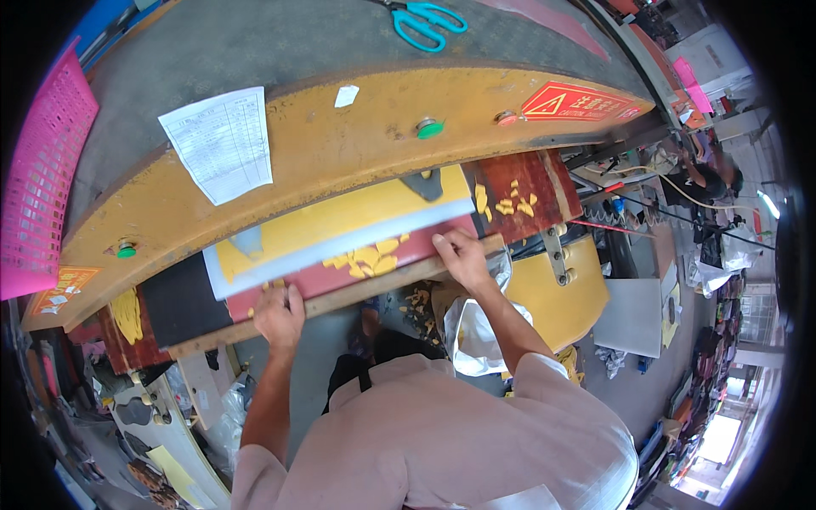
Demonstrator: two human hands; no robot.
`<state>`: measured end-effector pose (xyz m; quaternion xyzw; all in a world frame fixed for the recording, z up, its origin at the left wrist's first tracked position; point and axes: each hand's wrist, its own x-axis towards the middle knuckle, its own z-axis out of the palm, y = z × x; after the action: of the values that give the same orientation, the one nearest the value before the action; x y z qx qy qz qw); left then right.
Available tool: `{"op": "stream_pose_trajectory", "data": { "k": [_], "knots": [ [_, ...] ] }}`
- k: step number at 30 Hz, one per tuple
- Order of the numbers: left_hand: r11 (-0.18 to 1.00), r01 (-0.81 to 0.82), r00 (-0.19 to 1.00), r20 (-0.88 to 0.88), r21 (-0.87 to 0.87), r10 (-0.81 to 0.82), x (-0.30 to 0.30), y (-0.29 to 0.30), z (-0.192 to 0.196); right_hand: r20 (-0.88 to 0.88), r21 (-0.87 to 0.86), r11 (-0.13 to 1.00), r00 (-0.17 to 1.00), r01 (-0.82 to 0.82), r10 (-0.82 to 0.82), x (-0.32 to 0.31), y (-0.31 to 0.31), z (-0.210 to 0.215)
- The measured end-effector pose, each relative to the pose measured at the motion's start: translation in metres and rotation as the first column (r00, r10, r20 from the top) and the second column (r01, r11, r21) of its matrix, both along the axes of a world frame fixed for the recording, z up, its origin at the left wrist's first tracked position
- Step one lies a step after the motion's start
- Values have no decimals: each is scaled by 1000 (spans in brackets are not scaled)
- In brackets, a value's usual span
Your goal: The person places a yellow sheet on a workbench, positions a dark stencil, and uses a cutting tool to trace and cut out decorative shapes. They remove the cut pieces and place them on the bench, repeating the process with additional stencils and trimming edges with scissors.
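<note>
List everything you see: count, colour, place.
Scissors: one, teal handles, top
Basket: one, pink, left
Beam: one, ochre, upper
Paper: one, white, beam's left
Buttons: two green, one red, on beam
Labels: two, red and orange, beam ends
Board: one, white, below beam
Sheet: one, yellow, on board
Mat: one, red, below board
Scraps: many, yellow, mat and beyond
Bar: one, brown, below mat
Bag: one, white, right centre
Panel: one, yellow, right
Co-worker: probably one, dark top, upper right
Clutter: uncountable, mixed, sides
Left hand: one, bare, mat's left
Right hand: one, bare, mat's right
</note>
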<state>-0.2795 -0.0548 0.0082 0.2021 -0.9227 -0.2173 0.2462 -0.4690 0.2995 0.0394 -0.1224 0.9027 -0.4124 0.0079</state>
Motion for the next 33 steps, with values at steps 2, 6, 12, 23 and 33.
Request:
{"op": "stream_pose_trajectory", "data": {
  "k": [2, 6, 12, 23, 33],
  "knots": [
    [962, -13, 1000, 10, 273, 11, 22, 21, 14, 12, -19, 999, 999, 42, -42, 2, 3, 17],
    [910, 336, 933, -216, 244, -286, 13, 71, 39, -259, 225, 974, 965, 21, 39, -15, -22, 31],
    [783, 622, 781, 67, 0, -621, -26, 151, 34, -246, 556, 830, 963, 48, 110, 24, -33, 15],
    [753, 656, 750, 151, -46, -644, 45, 198, 3, 390, -129, 989, 921, 69, -14, 22, 95, 160],
    [761, 647, 752, 203, -48, -627, 51, 209, 8, 338, -914, 263, 938, 308, 79, 101, 232, 183]
  ]
}}
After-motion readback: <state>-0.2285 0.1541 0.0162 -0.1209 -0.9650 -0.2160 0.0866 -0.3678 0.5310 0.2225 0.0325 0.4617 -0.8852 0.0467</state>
